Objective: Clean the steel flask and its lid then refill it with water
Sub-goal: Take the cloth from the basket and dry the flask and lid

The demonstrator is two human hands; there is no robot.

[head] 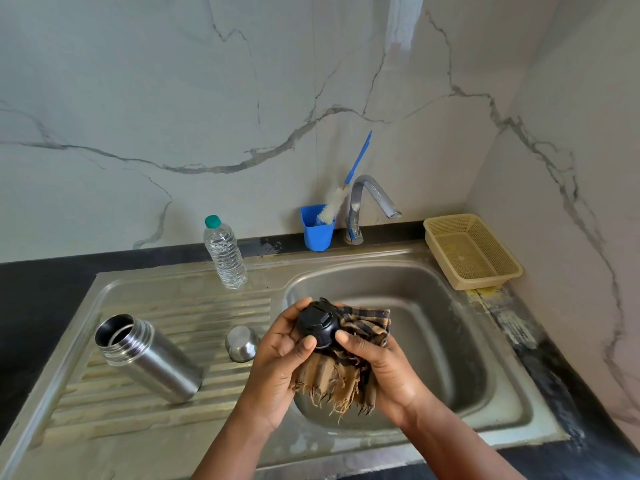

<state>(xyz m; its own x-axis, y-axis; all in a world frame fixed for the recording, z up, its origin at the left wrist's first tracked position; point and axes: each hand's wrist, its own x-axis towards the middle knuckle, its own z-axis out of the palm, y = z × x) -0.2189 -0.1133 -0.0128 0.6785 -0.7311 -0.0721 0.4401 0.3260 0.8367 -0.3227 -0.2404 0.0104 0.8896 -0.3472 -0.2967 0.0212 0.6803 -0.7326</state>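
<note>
The open steel flask (149,358) lies on its side on the ribbed drainboard, mouth toward the left. Its black lid (317,323) is held over the left edge of the sink basin (450,323). My left hand (280,355) grips the lid from the left, thumb on its front. My right hand (377,362) holds a brown checked cloth (343,368) against the lid's right side and underside; the frayed end of the cloth hangs down between my hands. A small steel cup (242,342) sits upside down on the drainboard beside my left hand.
A clear plastic water bottle (225,254) with a green cap stands at the back of the drainboard. A blue holder (317,228) with a bottle brush (343,192) stands next to the tap (367,202). A beige plastic basket (472,251) sits at the back right corner.
</note>
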